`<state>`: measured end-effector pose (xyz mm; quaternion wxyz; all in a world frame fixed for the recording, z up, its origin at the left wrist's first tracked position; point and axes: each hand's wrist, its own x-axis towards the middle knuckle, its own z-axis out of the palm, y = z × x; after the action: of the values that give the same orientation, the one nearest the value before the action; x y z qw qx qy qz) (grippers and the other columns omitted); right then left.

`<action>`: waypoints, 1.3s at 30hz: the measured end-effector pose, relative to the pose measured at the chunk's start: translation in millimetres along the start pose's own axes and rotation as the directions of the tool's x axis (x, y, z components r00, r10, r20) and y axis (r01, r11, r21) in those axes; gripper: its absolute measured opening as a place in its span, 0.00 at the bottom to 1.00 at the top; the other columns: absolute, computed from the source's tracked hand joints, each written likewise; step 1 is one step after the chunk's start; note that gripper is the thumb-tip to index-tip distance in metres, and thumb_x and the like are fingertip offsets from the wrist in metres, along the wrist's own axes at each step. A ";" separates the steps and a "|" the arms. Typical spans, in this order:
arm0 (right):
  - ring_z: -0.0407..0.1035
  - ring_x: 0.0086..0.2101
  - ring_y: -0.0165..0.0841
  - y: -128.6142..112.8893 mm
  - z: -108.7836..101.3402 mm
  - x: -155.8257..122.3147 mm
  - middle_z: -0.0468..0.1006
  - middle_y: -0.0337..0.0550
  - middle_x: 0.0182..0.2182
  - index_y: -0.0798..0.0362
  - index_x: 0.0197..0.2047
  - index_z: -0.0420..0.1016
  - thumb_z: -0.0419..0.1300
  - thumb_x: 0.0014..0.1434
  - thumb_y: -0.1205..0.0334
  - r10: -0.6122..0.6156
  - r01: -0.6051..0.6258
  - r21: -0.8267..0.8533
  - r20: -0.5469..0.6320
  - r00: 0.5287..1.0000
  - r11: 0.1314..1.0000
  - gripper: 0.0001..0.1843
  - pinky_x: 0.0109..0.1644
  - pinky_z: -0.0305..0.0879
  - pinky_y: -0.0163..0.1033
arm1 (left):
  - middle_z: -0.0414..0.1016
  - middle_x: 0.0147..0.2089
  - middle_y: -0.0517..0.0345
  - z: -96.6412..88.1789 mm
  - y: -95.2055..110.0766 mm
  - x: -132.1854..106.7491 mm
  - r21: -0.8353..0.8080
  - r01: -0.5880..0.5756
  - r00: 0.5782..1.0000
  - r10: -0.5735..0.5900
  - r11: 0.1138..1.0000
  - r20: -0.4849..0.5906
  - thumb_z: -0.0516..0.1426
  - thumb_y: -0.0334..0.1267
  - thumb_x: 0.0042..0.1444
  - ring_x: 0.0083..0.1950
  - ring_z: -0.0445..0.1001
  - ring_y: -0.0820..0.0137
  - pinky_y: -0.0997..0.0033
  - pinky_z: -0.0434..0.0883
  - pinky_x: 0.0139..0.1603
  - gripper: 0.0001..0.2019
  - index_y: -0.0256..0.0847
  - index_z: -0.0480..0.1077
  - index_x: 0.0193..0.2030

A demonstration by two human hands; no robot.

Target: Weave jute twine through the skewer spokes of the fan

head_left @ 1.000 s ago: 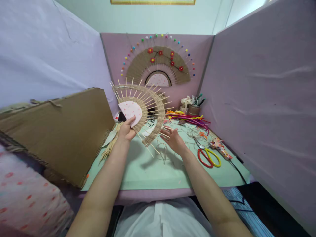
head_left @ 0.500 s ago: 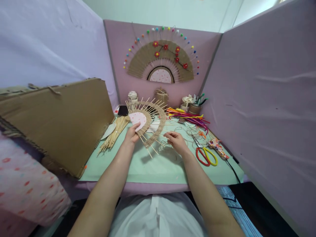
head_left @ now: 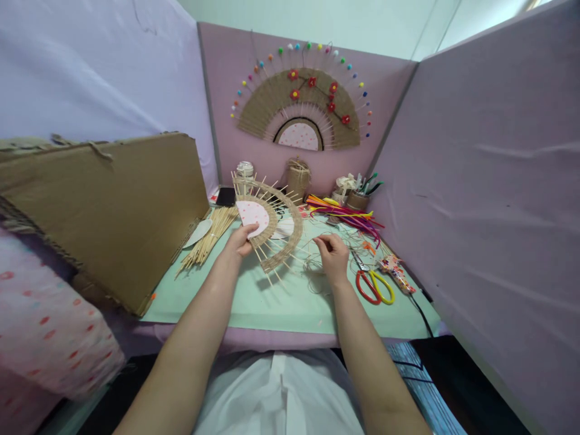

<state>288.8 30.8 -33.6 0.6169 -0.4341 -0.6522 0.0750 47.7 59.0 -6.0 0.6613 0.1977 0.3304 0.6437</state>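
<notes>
My left hand [head_left: 239, 243] grips the pink spotted centre of a half-woven fan [head_left: 272, 220] made of wooden sticks and jute twine, holding it tilted just above the green mat [head_left: 281, 299]. My right hand [head_left: 333, 254] is to the right of the fan, fingers pinched together over a loose tangle of jute twine [head_left: 315, 266] that runs from the fan's edge. What the fingertips pinch is too fine to be sure of, likely the twine.
A bundle of wooden sticks [head_left: 211, 237] lies left of the fan beside a leaning cardboard sheet [head_left: 104, 205]. Red-and-yellow scissors [head_left: 374, 284], coloured pipe cleaners [head_left: 344, 213], a twine spool [head_left: 298, 176], a jar [head_left: 244, 170] and a tool cup [head_left: 357, 196] stand behind. A finished fan [head_left: 301, 109] hangs on the back wall.
My left hand has lowered the fan from up in the air to near the mat. My right hand went from open to pinched and drew right over the twine.
</notes>
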 end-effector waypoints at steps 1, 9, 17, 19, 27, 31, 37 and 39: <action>0.62 0.27 0.29 2.0 -3.1 1.7 0.70 0.39 0.24 0.54 0.27 0.73 0.60 0.54 0.56 0.013 -0.013 0.010 -0.006 1.000 1.000 0.10 0.32 0.59 0.36 | 0.79 0.40 0.45 -0.7 0.4 -0.6 0.019 -0.006 1.000 0.006 1.000 0.009 0.51 0.17 0.50 0.40 0.79 0.61 0.57 0.75 0.47 0.27 0.30 0.62 0.58; 0.60 0.24 0.28 11.2 -8.1 5.8 0.71 0.38 0.23 0.55 0.28 0.73 0.61 0.50 0.53 0.296 -0.298 0.205 0.041 0.954 0.932 0.13 0.30 0.58 0.35 | 0.79 0.41 0.41 0.1 7.0 -5.8 0.061 0.025 0.993 -0.032 0.998 0.116 0.50 0.22 0.53 0.43 0.78 0.60 0.59 0.74 0.49 0.23 0.25 0.63 0.58; 0.62 0.25 0.29 4.4 3.0 2.1 0.71 0.39 0.23 0.55 0.26 0.73 0.59 0.48 0.56 0.323 -0.349 0.206 0.151 0.934 0.914 0.10 0.30 0.58 0.34 | 0.78 0.44 0.39 6.6 -12.1 -14.5 0.102 0.140 0.973 -0.156 0.985 0.170 0.50 0.23 0.54 0.46 0.77 0.56 0.57 0.73 0.50 0.24 0.24 0.62 0.59; 0.63 0.26 0.29 4.3 3.7 0.9 0.72 0.41 0.25 0.55 0.26 0.73 0.59 0.48 0.57 0.320 -0.342 0.214 0.130 0.938 0.915 0.09 0.31 0.59 0.35 | 0.78 0.44 0.38 7.3 -14.4 -16.5 0.093 0.147 0.973 -0.161 0.985 0.168 0.50 0.22 0.54 0.46 0.77 0.56 0.57 0.73 0.50 0.24 0.25 0.62 0.59; 0.60 0.24 0.29 6.9 1.0 0.2 0.71 0.39 0.23 0.54 0.29 0.72 0.60 0.50 0.52 0.309 -0.312 0.203 0.045 0.950 0.928 0.13 0.29 0.58 0.35 | 0.78 0.43 0.39 1.1 1.9 -20.1 0.080 0.075 0.990 -0.084 0.994 0.111 0.51 0.22 0.53 0.43 0.78 0.58 0.58 0.74 0.48 0.24 0.25 0.63 0.58; 0.63 0.28 0.30 8.4 -0.9 0.0 0.72 0.40 0.26 0.54 0.28 0.72 0.60 0.51 0.51 0.231 -0.225 0.133 -0.031 0.972 0.965 0.13 0.32 0.60 0.36 | 0.79 0.40 0.39 -0.5 3.2 -21.6 0.112 0.063 0.990 -0.076 0.992 0.120 0.52 0.21 0.51 0.39 0.79 0.58 0.60 0.76 0.45 0.22 0.24 0.66 0.55; 0.61 0.27 0.30 9.1 -6.9 2.0 0.69 0.38 0.24 0.53 0.27 0.71 0.59 0.54 0.53 0.070 -0.073 -0.025 -0.079 0.994 0.997 0.13 0.33 0.59 0.36 | 0.79 0.41 0.42 -4.4 4.3 -19.7 0.131 0.010 0.990 -0.029 0.991 0.141 0.53 0.20 0.49 0.39 0.79 0.59 0.59 0.76 0.44 0.24 0.29 0.66 0.55; 0.62 0.27 0.30 9.7 -7.9 2.9 0.69 0.39 0.24 0.53 0.27 0.71 0.59 0.55 0.53 0.055 -0.057 -0.041 -0.061 0.997 0.998 0.12 0.33 0.59 0.36 | 0.79 0.41 0.43 -5.8 5.1 -19.0 0.142 -0.009 0.991 -0.010 0.990 0.136 0.54 0.20 0.48 0.39 0.79 0.59 0.60 0.76 0.45 0.25 0.30 0.66 0.55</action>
<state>300.7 35.1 -35.8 0.6245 -0.4674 -0.6223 0.0649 40.9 39.9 -3.1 0.6666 0.2879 0.3297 0.6034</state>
